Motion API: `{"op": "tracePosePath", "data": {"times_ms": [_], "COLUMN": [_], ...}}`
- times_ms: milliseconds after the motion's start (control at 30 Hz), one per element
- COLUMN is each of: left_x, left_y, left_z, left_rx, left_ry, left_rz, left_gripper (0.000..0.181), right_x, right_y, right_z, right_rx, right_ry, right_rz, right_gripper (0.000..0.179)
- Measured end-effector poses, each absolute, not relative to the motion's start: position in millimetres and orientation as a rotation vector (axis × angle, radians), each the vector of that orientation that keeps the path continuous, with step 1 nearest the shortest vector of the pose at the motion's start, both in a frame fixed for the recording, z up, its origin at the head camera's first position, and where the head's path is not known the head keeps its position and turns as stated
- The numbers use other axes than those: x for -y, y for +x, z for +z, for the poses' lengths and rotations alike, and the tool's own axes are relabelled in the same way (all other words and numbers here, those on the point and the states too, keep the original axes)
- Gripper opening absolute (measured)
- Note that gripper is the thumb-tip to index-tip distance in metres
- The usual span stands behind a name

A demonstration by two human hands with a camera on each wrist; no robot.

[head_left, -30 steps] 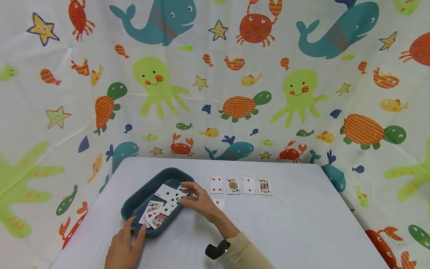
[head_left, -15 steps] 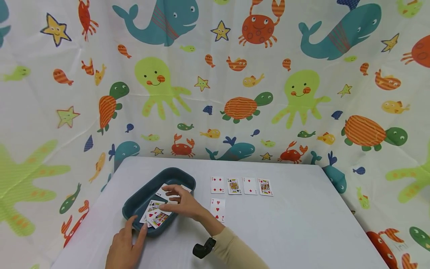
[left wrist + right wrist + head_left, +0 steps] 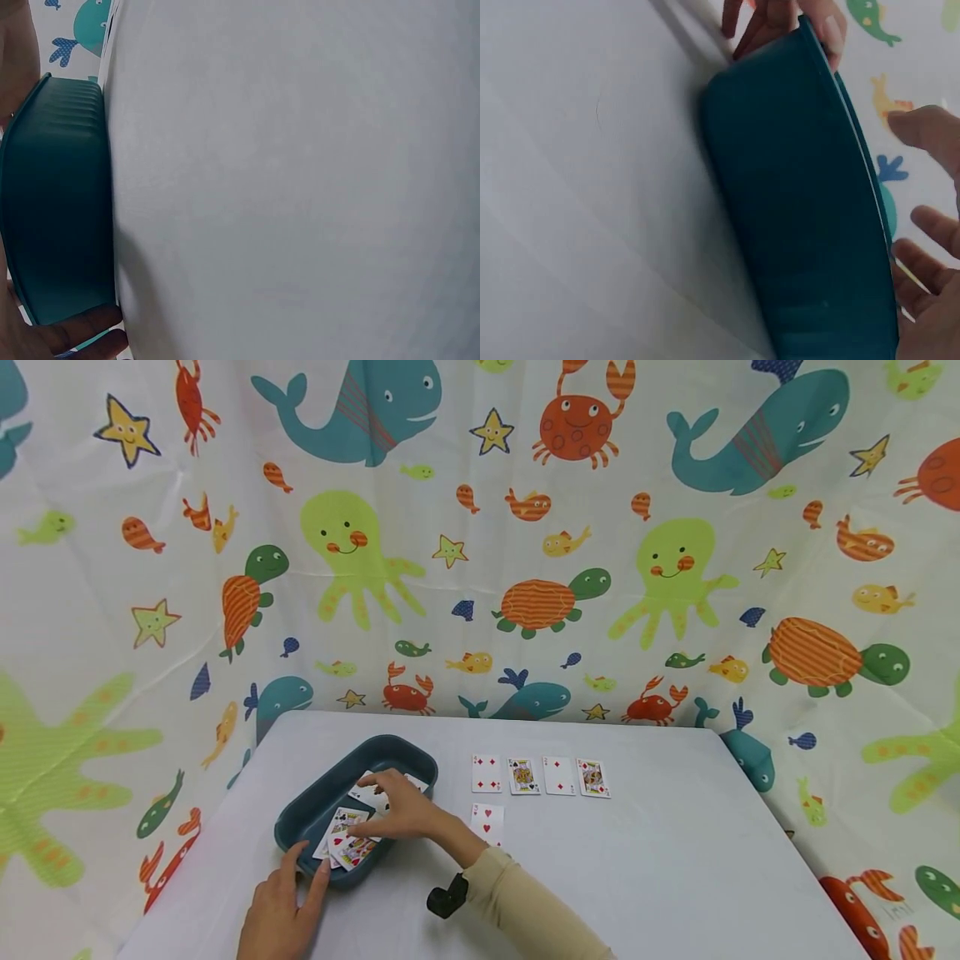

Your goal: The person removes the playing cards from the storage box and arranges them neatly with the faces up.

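A teal oblong basin [image 3: 318, 800] holds several playing cards [image 3: 352, 853], two of them picture cards, lying face up and overlapping. My left hand [image 3: 281, 897] grips the basin's near end; in the right wrist view its thumb [image 3: 831, 34] lies over the rim and its fingers are outside the wall. Above the cards hovers my right hand [image 3: 408, 810], thumb and fingers spread apart with nothing between them, hiding some of the cards. On the white table to the basin's right, a six of hearts [image 3: 487, 820] is partly covered by my right forearm.
Farther back, a row of face-up cards includes a diamond card [image 3: 486, 774], a black-suited picture card [image 3: 523, 777], another diamond card [image 3: 558, 776] and a red-suited picture card [image 3: 593, 778]. A patterned curtain [image 3: 465, 593] hangs behind the white table [image 3: 660, 868].
My right hand has let go of the heart card, now lying on the table below the row, and has moved left over the basin. My left hand keeps its place at the basin.
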State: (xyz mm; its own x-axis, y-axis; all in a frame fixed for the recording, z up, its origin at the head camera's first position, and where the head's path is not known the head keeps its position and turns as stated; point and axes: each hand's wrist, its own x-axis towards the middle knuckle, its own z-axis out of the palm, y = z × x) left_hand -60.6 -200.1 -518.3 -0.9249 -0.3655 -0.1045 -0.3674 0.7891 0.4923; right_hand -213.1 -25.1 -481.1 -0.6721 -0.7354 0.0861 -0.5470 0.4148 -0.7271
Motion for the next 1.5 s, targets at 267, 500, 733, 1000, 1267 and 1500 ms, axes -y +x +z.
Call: {"op": "tracePosePath", "data": {"times_ms": [267,500,733,1000,1267,1500], "left_x": [201,202,203,203,201,200], "left_y": [-60,-60,-60,-59,-57,-58], "left_z": [-519,-520,-520,-521,-521,-520], "left_rx": [-2.971,-2.98,-2.973,-2.997,-2.993,-2.994], "left_ry": [-0.602,-0.59,-0.593,-0.572,-0.579,-0.593], "left_rz": [0.828,0.833,0.826,0.843,0.85,0.839], "left_gripper": [0.076,0.076,0.076,0.075,0.073,0.075], "right_x": [29,36,46,57,63,64], "right_y": [-224,-229,-225,-221,-220,-227], "right_z": [-480,-478,-473,-479,-484,-488], "right_rx": [-2.663,-2.722,-2.722,-2.661,-2.598,-2.621], "right_ry": [-1.083,-0.983,-0.962,-1.024,-1.084,-1.049], "right_rz": [-0.734,-0.514,-0.242,-0.261,-0.392,-0.509], "right_gripper": [0.075,0.08,0.087,0.083,0.08,0.082]}}
